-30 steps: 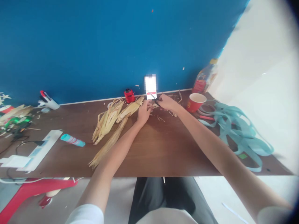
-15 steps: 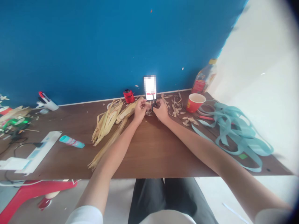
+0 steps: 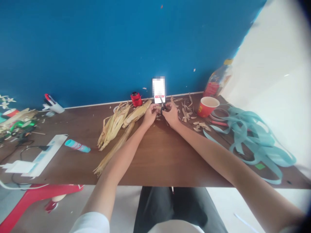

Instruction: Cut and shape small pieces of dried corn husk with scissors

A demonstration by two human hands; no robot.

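Both my hands meet over the far middle of the table, before a bright upright phone (image 3: 159,99). My right hand (image 3: 171,114) is closed around black-handled scissors (image 3: 163,107), blades pointing up and away from me. Close to its left, my left hand (image 3: 150,115) has thumb and fingers pinched on what looks like a small pale piece of dried corn husk (image 3: 158,109); its exact shape is hard to see. Bundles of dried corn husk (image 3: 114,124) lie left of my left hand. Cut husk scraps (image 3: 186,113) are scattered right of my right hand.
A red cup (image 3: 207,108), a bottle (image 3: 216,82) and a tangle of light-blue ribbon (image 3: 261,137) occupy the right side. On the left are a blue tube (image 3: 77,146), a power strip (image 3: 47,155) and a cup of pens (image 3: 57,107). A red roll (image 3: 136,99) stands by the wall.
The whole view has shifted slightly, so things appear further right. The scissors' blades now lean more to the left, and the right hand's fingers are raised a little. Both hands stay close together.
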